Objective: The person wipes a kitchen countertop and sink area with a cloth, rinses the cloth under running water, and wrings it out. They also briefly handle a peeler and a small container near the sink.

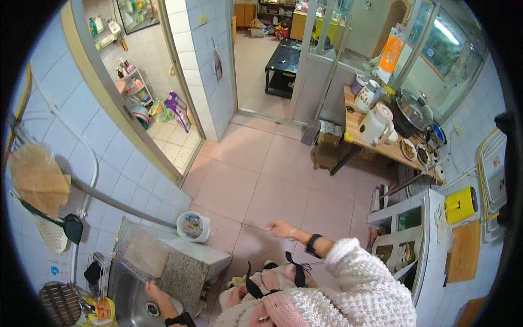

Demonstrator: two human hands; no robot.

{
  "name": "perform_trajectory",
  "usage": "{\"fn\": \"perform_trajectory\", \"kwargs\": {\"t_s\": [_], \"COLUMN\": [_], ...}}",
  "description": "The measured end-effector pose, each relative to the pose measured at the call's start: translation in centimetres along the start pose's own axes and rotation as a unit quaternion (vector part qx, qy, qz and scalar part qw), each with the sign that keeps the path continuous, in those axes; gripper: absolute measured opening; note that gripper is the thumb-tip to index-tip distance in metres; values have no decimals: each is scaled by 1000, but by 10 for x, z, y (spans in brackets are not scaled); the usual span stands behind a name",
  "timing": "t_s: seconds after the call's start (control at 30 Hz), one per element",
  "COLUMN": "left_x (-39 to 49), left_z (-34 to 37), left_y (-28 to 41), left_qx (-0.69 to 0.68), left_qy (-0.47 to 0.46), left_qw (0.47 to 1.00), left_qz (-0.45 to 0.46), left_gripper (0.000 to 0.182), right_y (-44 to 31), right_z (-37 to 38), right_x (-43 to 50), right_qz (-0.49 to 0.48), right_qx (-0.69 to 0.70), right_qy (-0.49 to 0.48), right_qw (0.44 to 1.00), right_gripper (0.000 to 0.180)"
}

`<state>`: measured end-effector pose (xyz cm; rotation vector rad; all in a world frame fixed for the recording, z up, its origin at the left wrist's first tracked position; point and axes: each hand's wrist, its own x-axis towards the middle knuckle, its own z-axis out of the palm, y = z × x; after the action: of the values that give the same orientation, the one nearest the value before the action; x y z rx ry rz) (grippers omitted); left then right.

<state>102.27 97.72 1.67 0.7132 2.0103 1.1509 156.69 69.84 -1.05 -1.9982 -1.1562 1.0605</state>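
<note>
Over the metal sink [130,292] at the lower left is my left hand [153,291], near the edge of the granite counter [184,274]; whether it holds anything is not plain. A flat, pale board or mat [146,254] lies on that counter just beyond the hand. My right hand [281,229] hangs over the pink tiled floor [229,192], its fingers partly curled and small in view, so a held thing cannot be made out. Beside the sink stands a yellow bottle [102,311].
A white waste bin [193,227] stands at the counter's end. At the right, a wooden table [355,122] holds a white kettle [376,122], a pot [410,108] and plates of food [408,149]. Utensils, including a dark ladle [72,229], hang at the left. Two doorways open ahead.
</note>
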Motion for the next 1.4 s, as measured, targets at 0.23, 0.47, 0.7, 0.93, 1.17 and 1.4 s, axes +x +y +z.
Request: {"fn": "perform_trajectory", "kwargs": {"t_s": [0.23,0.47,0.7,0.93,1.17,1.4], "left_x": [-82,-101,-34,7,9,17], "left_z": [172,345,506,596,675,748], "left_y": [73,79,65,93,144,187], "left_qx": [-53,-3,66,277,198,137], "left_qy": [-273,-404,-493,-474,-499,-528], "left_qw": [960,906,845,833,836,824], "left_qz": [28,-122,-196,-68,-118,-154], "left_gripper": [56,46,21,14,25,27], "right_y": [166,183,148,99,39,70], "right_z": [-122,-136,-187,-270,-308,-365], "right_x": [-124,-124,30,234,346,424], "right_qz": [329,436,461,268,262,358], "right_qx": [-58,-56,8,8,-23,-9], "right_qy": [110,18,2,180,4,-28], "right_qw": [936,898,887,946,965,933], "right_gripper": [39,56,51,33,39,40]}}
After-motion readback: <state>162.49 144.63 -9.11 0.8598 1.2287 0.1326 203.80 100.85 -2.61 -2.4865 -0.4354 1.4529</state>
